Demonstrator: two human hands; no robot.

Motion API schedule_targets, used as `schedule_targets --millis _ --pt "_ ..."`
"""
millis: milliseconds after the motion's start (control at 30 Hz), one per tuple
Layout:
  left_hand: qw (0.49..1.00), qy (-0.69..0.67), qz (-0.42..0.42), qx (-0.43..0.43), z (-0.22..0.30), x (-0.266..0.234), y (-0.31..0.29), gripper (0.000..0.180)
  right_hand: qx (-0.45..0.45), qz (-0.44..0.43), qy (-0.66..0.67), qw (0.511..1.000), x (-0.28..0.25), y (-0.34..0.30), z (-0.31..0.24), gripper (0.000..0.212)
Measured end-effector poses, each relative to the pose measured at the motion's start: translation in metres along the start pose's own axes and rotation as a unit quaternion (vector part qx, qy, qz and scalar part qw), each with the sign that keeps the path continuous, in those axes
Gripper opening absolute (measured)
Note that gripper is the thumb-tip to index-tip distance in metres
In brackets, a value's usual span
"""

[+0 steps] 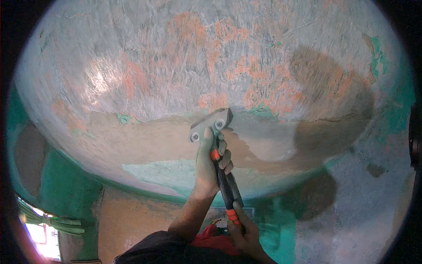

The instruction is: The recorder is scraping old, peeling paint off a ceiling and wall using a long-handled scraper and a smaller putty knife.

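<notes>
A long-handled scraper [228,187] with a black and orange handle and a wide metal head [215,125] lies against the worn wall surface [176,79]. My left hand [210,160] is wrapped round the upper handle, its thumb pressed up against the head between two round fasteners. Lower down, my right hand [243,231] grips the orange-banded end of the handle. The head meets the line where rough grey and orange plaster gives way to a smoother tan band [154,138]. Its blade edge is hard to make out.
Patches of green paint [263,110] and a crack [343,119] mark the surface. Shadows fall across its right side. A bright window [41,240] with a green curtain [66,225] is at lower left. Green and bare wall areas [132,215] stand below, with something red [213,240] near my arms.
</notes>
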State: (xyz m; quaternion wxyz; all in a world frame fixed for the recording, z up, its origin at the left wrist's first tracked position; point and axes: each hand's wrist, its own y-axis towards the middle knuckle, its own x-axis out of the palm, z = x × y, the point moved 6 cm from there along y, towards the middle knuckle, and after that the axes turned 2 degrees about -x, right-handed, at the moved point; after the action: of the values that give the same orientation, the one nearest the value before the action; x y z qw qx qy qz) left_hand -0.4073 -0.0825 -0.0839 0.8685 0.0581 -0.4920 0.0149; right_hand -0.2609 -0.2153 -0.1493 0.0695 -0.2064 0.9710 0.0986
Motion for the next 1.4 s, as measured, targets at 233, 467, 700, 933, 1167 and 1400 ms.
schedule_targets --millis 233,467,700,933,1167,1400 --pt "1.0 0.008 0.003 0.008 0.003 0.001 0.001 0.035 0.012 0.004 0.038 0.999 -0.001 0.003 0.002 0.054" --pt "1.0 0.012 0.018 0.003 -0.008 -0.013 0.0 0.034 0.018 0.003 -0.009 1.0 -0.004 0.003 0.012 0.051" --pt "1.0 0.0 0.016 0.021 -0.003 -0.011 -0.001 0.035 0.037 -0.005 0.004 0.999 -0.001 0.001 0.009 0.051" --pt "0.999 0.002 0.036 0.013 -0.002 -0.012 0.002 0.034 -0.037 0.015 -0.065 0.997 -0.003 0.007 -0.001 0.053" --pt "0.999 0.018 0.04 0.003 -0.003 -0.01 -0.001 0.034 -0.008 0.011 -0.012 1.0 -0.001 0.007 0.001 0.054" --pt "0.999 0.023 0.027 0.013 0.001 -0.011 0.0 0.036 0.007 0.005 -0.004 1.0 0.003 0.005 0.002 0.053"
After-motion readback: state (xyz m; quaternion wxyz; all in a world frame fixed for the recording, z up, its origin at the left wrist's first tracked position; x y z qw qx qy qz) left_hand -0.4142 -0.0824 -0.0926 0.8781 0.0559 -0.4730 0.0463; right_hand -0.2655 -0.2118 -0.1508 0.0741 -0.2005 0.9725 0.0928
